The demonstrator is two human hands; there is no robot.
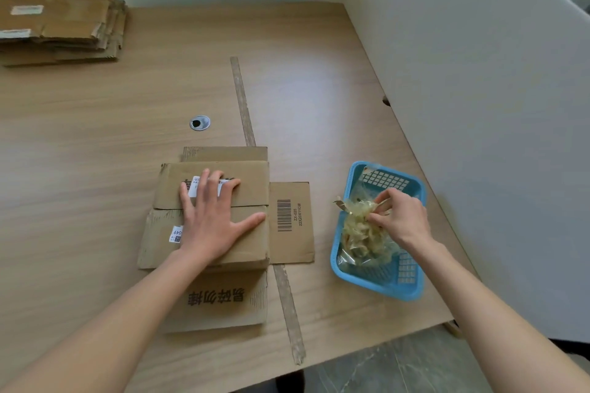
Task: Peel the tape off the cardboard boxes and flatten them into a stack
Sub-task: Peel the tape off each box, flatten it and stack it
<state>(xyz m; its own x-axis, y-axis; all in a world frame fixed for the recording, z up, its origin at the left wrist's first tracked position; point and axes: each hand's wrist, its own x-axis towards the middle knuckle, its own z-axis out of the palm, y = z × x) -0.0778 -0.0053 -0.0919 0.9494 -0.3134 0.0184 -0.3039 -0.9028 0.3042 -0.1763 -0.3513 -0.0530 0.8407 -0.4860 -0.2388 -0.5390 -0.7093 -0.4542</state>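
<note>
On the counter, a flattened cardboard box lies near the front edge with the left hand spread flat on top of it, and to its right a basket sits close to the counter's right edge. Inside the basket lies a wad of peeled tape, with the right hand over it, fingers pinching the tape. Far back in the left corner rests a stack of flattened boxes, well apart from the rest, and a partition wall stands along the right side.
</note>
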